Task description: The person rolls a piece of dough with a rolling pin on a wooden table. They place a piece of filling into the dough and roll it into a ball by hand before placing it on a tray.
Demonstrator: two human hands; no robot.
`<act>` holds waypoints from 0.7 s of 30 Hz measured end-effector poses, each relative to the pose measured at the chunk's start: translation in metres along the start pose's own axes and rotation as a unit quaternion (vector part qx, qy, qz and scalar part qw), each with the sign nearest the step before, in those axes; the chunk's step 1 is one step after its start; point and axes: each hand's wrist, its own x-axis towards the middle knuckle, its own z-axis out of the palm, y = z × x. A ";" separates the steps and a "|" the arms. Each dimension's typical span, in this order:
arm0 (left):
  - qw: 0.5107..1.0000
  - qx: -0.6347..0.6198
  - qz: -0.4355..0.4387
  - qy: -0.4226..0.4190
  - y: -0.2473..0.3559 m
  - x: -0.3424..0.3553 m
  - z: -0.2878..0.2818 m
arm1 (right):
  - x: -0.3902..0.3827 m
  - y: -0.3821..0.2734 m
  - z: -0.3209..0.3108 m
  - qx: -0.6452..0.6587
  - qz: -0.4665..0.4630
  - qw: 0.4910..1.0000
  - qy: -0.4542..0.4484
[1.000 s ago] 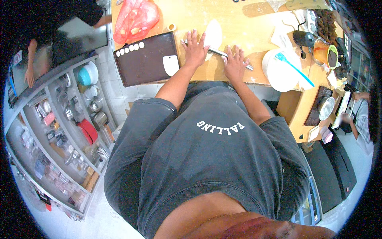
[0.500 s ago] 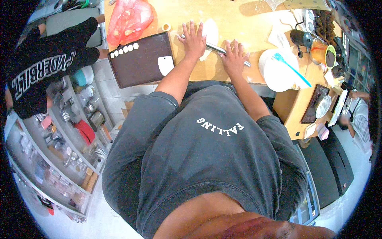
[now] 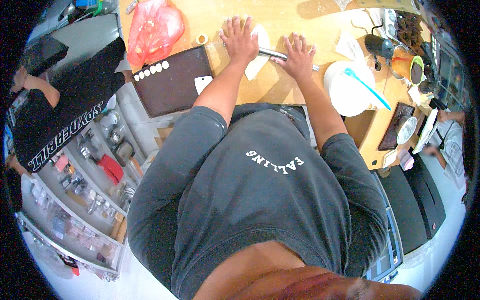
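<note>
Dough (image 3: 256,66) lies as a pale, flat sheet at upper centre of the frame, on the bench (image 3: 285,20), with the metal pin (image 3: 272,53) across it. Left grip (image 3: 242,41) and right grip (image 3: 301,59) rest on the pin, one toward each end, fingers spread. Upper left, a dark tray (image 3: 172,90) carries a row of white pieces (image 3: 152,71) and a scraper (image 3: 202,84); beyond sit a red bag (image 3: 155,32) and small cup (image 3: 202,39). Upper right, a blue brush (image 3: 367,89) lies across a white bowl (image 3: 338,92).

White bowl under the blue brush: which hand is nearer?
Right. The right hand, on the rolling pin, is just left of the bowl; the left hand is farther left, beyond the dough.
</note>
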 end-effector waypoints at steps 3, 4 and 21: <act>1.000 -0.003 -0.017 0.010 0.002 0.008 0.003 | 0.018 0.012 0.000 -0.011 -0.034 0.999 0.017; 1.000 -0.003 -0.017 0.007 0.004 0.013 0.004 | 0.022 0.014 -0.001 -0.008 -0.037 0.999 0.003; 0.993 -0.068 0.017 0.100 0.000 0.075 0.014 | 0.084 0.032 0.007 0.033 -0.003 0.994 0.104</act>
